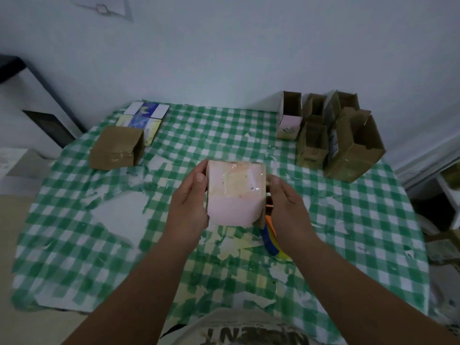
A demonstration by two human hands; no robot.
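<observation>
While pink box (235, 195) hangs above desk (74, 220) centre, head view puts it squarely between both hands, equally near. Left hand (189, 202) grips left edge, thumb on front; right hand (286, 202) grips right edge. Box upright, taped face toward camera. Fingers behind box hidden. Blue-orange tool (270, 241) under right wrist partly covered, kind unclear.

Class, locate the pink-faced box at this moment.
Head view, centre: the pink-faced box is held between the left hand and right hand, above the green-checked tablecloth.
</observation>
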